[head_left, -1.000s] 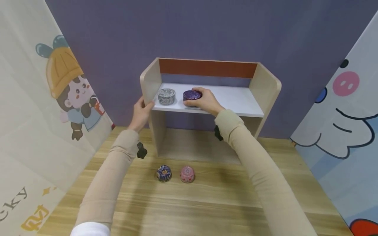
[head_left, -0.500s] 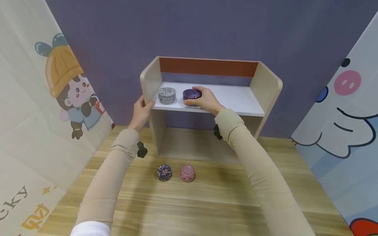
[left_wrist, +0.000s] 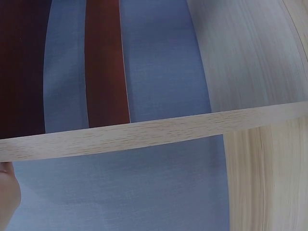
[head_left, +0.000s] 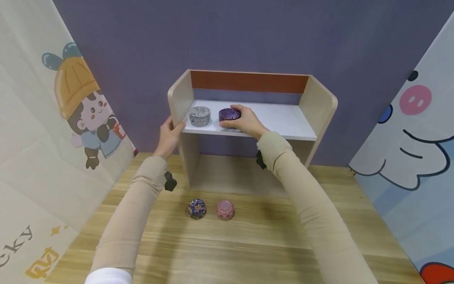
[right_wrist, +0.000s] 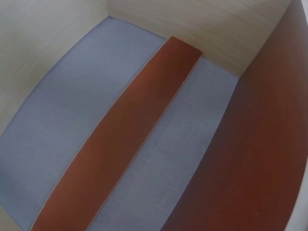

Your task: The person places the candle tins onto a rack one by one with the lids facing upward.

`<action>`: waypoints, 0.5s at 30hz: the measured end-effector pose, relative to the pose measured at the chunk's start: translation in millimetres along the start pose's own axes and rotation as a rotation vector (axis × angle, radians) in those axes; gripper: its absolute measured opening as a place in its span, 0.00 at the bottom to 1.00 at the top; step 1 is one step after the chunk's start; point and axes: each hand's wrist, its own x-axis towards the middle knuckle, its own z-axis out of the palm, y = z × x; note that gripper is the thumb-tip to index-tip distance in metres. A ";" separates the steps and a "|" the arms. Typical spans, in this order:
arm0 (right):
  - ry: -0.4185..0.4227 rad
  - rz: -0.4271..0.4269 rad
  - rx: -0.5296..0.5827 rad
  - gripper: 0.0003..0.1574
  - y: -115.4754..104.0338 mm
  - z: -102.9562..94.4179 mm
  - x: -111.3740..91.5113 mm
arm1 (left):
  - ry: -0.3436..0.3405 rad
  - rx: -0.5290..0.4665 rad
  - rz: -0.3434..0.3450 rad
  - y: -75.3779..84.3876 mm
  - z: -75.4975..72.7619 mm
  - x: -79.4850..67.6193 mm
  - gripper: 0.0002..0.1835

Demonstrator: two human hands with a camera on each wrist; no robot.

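Note:
On the white top board of a small wooden shelf unit point(head_left: 283, 118), my right hand point(head_left: 246, 121) grips a round purple patterned tin point(head_left: 229, 114) between thumb and fingers. To its left on the same board stands a silver-grey patterned tin point(head_left: 200, 116). My left hand point(head_left: 169, 138) holds the unit's left side panel point(head_left: 181, 96), thumb by the board's front corner and fingers on the outer side. In the left wrist view only a bit of that hand point(left_wrist: 8, 192) shows beside the panel's edge point(left_wrist: 144, 134). The right wrist view shows neither the right hand nor the tin.
A dark blue patterned tin point(head_left: 196, 208) and a pink patterned tin point(head_left: 225, 210) sit on the wooden table point(head_left: 220, 252) in front of the unit. A brown back strip point(head_left: 248, 82) spans the unit's top rear. Cartoon-printed sheets flank both sides.
The purple tin shifts very slightly left with my right hand. My left hand keeps its place on the panel.

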 end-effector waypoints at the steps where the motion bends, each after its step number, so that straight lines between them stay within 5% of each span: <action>1: 0.000 0.000 0.001 0.55 0.2 0.1 0.3 | 0.002 0.002 0.000 -1.5 -0.5 0.9 0.27; 15: -0.003 -0.019 0.053 0.54 -0.9 -2.6 -2.9 | 0.024 0.015 0.026 -22.9 -1.6 13.4 0.27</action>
